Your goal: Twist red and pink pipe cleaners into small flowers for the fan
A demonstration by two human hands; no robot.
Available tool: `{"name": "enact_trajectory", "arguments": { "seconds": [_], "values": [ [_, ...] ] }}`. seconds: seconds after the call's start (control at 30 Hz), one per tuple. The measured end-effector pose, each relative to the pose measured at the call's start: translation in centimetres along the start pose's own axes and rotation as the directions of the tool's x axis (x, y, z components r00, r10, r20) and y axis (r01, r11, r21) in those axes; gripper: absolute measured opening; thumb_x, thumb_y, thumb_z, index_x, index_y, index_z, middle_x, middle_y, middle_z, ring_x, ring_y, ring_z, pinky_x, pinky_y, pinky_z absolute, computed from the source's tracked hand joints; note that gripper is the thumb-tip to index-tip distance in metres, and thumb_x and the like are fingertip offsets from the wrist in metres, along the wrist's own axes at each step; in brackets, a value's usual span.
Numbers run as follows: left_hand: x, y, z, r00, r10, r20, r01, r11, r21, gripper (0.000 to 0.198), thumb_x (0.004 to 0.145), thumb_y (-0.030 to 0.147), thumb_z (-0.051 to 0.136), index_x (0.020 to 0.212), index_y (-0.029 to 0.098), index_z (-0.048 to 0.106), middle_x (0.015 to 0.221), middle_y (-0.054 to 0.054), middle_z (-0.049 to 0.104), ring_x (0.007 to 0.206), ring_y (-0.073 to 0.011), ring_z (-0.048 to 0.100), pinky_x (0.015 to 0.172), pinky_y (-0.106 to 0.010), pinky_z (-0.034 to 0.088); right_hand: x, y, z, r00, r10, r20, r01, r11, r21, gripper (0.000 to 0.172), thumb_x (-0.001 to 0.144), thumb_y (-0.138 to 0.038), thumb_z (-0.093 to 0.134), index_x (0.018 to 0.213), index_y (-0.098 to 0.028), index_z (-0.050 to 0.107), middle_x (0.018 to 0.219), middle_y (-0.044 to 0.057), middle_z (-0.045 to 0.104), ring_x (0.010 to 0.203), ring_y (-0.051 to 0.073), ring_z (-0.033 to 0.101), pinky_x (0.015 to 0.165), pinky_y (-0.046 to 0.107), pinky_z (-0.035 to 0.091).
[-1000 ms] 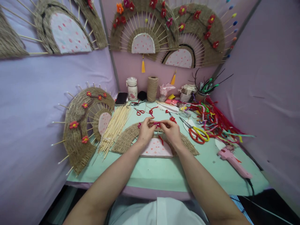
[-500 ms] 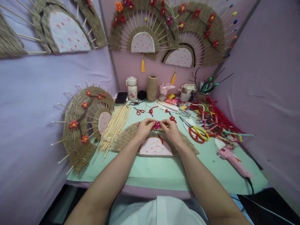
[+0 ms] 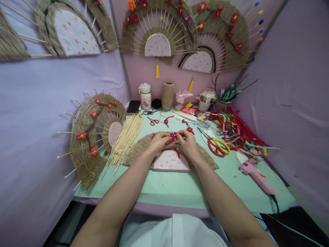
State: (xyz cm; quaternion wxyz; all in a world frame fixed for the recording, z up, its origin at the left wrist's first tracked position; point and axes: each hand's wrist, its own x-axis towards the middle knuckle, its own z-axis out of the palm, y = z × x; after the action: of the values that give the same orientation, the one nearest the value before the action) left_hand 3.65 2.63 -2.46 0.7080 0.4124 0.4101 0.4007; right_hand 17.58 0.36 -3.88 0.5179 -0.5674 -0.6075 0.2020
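Left hand (image 3: 159,142) and right hand (image 3: 189,143) are meeting fingertip to fingertip, both pinching a small fuzzy magenta pipe-cleaner flower (image 3: 173,136) between thumbs and forefingers. Fingers are curling inward, knuckles up, wrists resting low, and both bare forearms are angling in from the near edge in a V.

The flower is sitting right over the far top arc of a half-round woven fan (image 3: 138,151) lying flat on the table. The fan is coarse tan jute, rope-like weave, with a smooth pink dotted fabric half-disc (image 3: 171,162) at its near centre. A short red pipe-cleaner piece (image 3: 176,152) is lying on it under the hands.

Just left of it, a loose bundle of thin pale bamboo skewers (image 3: 128,136) is fanning out. Further left, a finished jute fan (image 3: 89,137) with red flowers and skewer spokes is leaning on the purple wall.

To the right, big scissors (image 3: 218,146) with red and yellow handles are lying near a tangled heap of coloured pipe cleaners (image 3: 235,132). A pink glue gun (image 3: 257,176) is lying near right. At the far side, a twine spool (image 3: 167,96) is standing upright. The table (image 3: 180,190) has a matte mint-green top.
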Motion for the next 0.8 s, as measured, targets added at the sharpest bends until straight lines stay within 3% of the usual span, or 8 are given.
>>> {"name": "enact_trajectory", "arguments": {
  "seconds": [0.1, 0.23, 0.5, 0.63, 0.8],
  "values": [
    [0.1, -0.2, 0.2, 0.997, 0.056, -0.054, -0.057, 0.998, -0.012, 0.011, 0.064, 0.013, 0.071, 0.072, 0.012, 0.063, 0.074, -0.006, 0.068, 0.064, -0.011, 0.063, 0.063, -0.023, 0.053, -0.1, -0.2, 0.0, 1.0, -0.003, 0.003, 0.003, 1.0, -0.019, 0.02, 0.079, -0.033, 0.05, 0.077, -0.017, 0.062, 0.074, 0.003, 0.066, 0.066, 0.016, 0.058, 0.066, 0.028, 0.045],
    [0.6, -0.7, 0.1, 0.968, 0.205, -0.144, -0.184, 0.972, 0.147, 0.01, 0.062, 0.014, 0.069, 0.07, 0.014, 0.064, 0.066, -0.003, 0.067, 0.06, -0.0105, 0.061, 0.058, -0.022, 0.051, -0.2, -0.4, -0.1, 1.0, -0.007, 0.014, 0.006, 1.0, 0.011, 0.019, 0.076, -0.032, 0.053, 0.081, -0.017, 0.064, 0.076, 0.004, 0.067, 0.067, 0.017, 0.06, 0.064, 0.028, 0.047],
    [1.1, -1.2, -0.6, 0.883, 0.47, -0.017, -0.401, 0.771, 0.494, 0.01, 0.068, 0.016, 0.062, 0.075, 0.016, 0.069, 0.074, -0.004, 0.07, 0.069, -0.0142, 0.062, 0.069, -0.026, 0.049, -0.2, -0.1, -0.2, 1.0, 0.005, -0.002, -0.005, 0.999, 0.04, 0.019, 0.077, -0.029, 0.052, 0.079, -0.018, 0.066, 0.079, 0.005, 0.07, 0.071, 0.018, 0.063, 0.069, 0.029, 0.049],
    [0.5, -1.0, -0.4, 0.848, 0.529, 0.039, -0.47, 0.714, 0.519, 0.012, 0.072, 0.017, 0.06, 0.078, 0.018, 0.07, 0.08, -0.004, 0.07, 0.077, -0.0153, 0.063, 0.077, -0.027, 0.047, -0.2, -0.1, -0.3, 1.0, -0.008, 0.003, 0.008, 1.0, 0.018, 0.019, 0.077, -0.03, 0.052, 0.079, -0.018, 0.067, 0.079, 0.005, 0.071, 0.071, 0.018, 0.064, 0.069, 0.03, 0.05],
    [0.8, -1.3, -0.3, 0.871, 0.49, -0.026, -0.432, 0.791, 0.433, 0.01, 0.072, 0.018, 0.06, 0.078, 0.017, 0.068, 0.079, -0.004, 0.069, 0.072, -0.0147, 0.062, 0.074, -0.028, 0.049, -0.2, -0.4, -0.4, 1.0, -0.002, 0.016, 0.002, 1.0, 0.026, 0.019, 0.077, -0.03, 0.053, 0.08, -0.018, 0.068, 0.079, 0.005, 0.071, 0.071, 0.019, 0.064, 0.068, 0.03, 0.05]
  ]
}}
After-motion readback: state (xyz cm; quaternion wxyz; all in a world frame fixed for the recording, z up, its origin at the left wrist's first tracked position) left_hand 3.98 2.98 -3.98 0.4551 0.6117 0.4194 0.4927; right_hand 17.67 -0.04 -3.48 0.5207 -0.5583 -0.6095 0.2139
